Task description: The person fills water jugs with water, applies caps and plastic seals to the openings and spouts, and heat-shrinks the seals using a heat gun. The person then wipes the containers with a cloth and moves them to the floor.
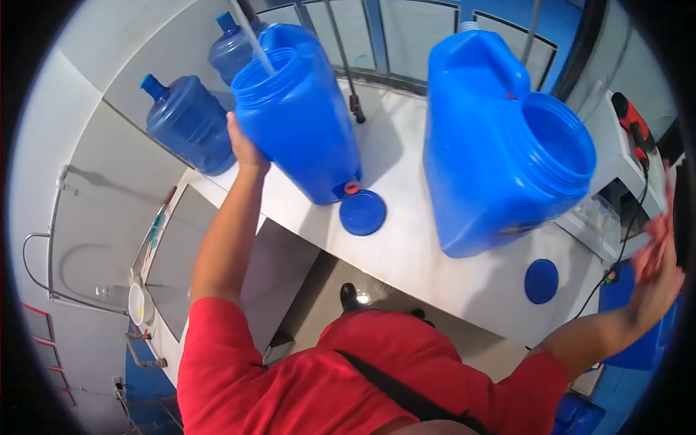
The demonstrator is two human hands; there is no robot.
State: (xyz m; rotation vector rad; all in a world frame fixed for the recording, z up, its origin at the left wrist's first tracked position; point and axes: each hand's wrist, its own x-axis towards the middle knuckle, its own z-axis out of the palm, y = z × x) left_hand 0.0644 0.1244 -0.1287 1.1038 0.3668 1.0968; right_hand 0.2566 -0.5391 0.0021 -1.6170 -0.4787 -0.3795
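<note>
My left hand [250, 151] rests against the uncapped left jerrycan [297, 127], near the counter's [406, 250] front edge, apparently steadying it; grip unclear from here. Shifting it calls for minding the pipe [251, 38]. My blurred right hand [656, 254] looks open, seemingly empty.

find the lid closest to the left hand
In the head view, the blue lid lies near the middle, on the white counter, right of the left hand and beside the base of the blue container that hand touches.
</note>
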